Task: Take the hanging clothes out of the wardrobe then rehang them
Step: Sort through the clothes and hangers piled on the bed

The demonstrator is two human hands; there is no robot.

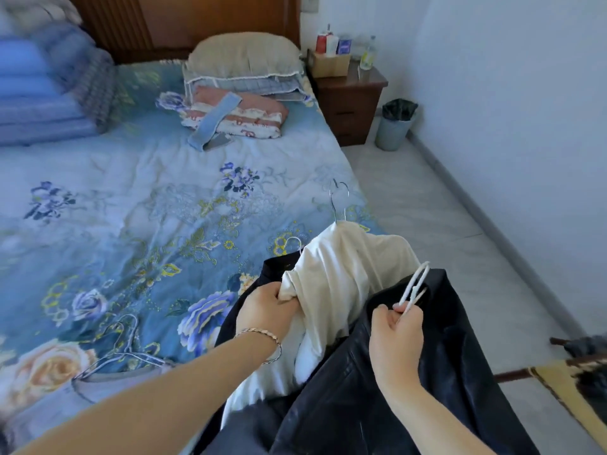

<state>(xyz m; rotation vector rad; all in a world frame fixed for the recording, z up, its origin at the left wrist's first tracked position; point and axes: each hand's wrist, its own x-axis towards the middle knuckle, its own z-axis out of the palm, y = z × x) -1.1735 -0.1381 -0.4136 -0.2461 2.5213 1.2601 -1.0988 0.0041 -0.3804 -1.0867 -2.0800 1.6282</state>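
Note:
A cream garment (345,277) on a metal wire hanger (338,201) hangs over the bed's near right corner. My left hand (266,307) grips a fold of its cloth at the left edge. A dark shiny jacket (437,372) lies under and to the right of it. My right hand (395,339) pinches the white hanger hook (415,285) that sticks up from the jacket. Another dark garment (279,267) shows behind the cream one. A grey garment on a wire hanger (121,356) lies flat on the bed at lower left.
The bed with a blue floral cover (147,192) fills the left. Folded quilts (49,87) and pillows (243,57) sit at its head. A wooden nightstand (351,93) and a bin (394,126) stand by the white wall. A chair edge (565,382) juts in at right.

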